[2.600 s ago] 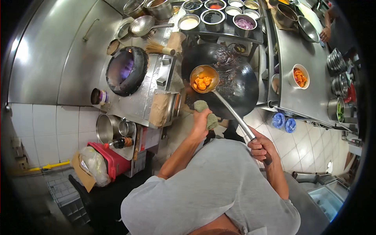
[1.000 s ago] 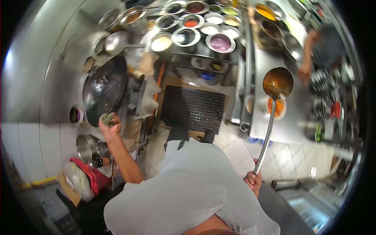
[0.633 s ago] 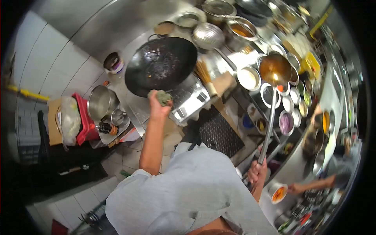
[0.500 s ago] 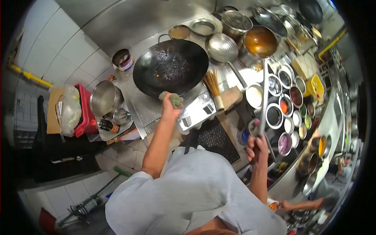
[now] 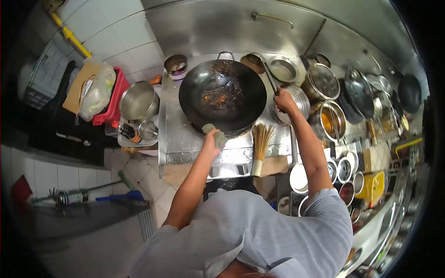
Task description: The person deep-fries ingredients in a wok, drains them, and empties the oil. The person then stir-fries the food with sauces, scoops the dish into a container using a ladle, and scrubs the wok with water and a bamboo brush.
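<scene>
A large black wok (image 5: 222, 99) sits on the stove, with dark, brownish bits of food inside. My left hand (image 5: 211, 141) is closed on a folded greenish-grey cloth (image 5: 215, 134) at the wok's near rim. To the right of the wok, my right hand (image 5: 285, 101) grips the dark handle of a long ladle (image 5: 269, 74). The ladle's far end is over a round container of brown contents (image 5: 251, 64) behind the wok; its bowl is hard to make out. Beneath my right hand lies a perforated strainer (image 5: 299, 99).
A bamboo brush (image 5: 262, 141) lies at the stove's front right. Pots (image 5: 323, 81) and a metal bowl (image 5: 283, 69) stand behind and right. Several seasoning bowls (image 5: 344, 169) line the right side. A steel pot (image 5: 139, 101) and red basket (image 5: 111, 99) are left.
My right hand has swung the ladle from the lower right, beside the seasoning bowls, up to the back right of the wok. The view has turned right. My left hand keeps the cloth at the rim.
</scene>
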The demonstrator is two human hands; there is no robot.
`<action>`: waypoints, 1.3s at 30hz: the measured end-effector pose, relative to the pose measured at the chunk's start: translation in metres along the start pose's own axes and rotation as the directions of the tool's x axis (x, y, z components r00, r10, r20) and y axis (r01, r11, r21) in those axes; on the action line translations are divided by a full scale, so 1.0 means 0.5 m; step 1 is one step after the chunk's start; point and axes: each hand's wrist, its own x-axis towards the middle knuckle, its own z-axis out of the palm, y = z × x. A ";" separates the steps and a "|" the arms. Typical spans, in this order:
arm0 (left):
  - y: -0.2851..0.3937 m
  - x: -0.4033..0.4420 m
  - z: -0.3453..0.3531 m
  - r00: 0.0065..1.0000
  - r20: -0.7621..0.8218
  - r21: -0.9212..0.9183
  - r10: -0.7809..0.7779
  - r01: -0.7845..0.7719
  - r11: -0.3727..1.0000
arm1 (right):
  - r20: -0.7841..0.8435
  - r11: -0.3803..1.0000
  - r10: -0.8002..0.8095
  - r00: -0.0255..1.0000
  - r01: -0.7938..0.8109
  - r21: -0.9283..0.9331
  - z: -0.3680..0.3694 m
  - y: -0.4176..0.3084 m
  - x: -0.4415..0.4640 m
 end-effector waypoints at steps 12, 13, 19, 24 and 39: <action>-0.026 -0.044 0.061 0.973 -0.195 -0.015 0.125 -0.130 0.991 | -0.110 0.925 -0.315 0.943 0.280 -0.256 -0.031 0.080 0.279; -0.025 -0.049 0.071 0.958 -0.247 -0.009 0.144 -0.151 0.989 | -0.106 0.923 -0.325 0.940 0.290 -0.254 -0.049 0.073 0.319; -0.047 -0.035 0.075 0.945 -0.280 0.006 0.169 -0.174 0.985 | 0.611 0.392 -0.017 0.791 -0.557 0.732 -0.138 0.054 0.420; -0.057 -0.037 0.091 0.929 -0.320 -0.005 0.185 -0.197 0.980 | 0.390 0.993 -0.007 0.921 -0.038 0.110 -0.191 0.008 0.348; -0.058 -0.031 0.084 0.950 -0.278 0.019 0.145 -0.145 0.989 | 0.130 0.879 0.232 0.964 -0.265 0.397 -0.083 0.365 0.287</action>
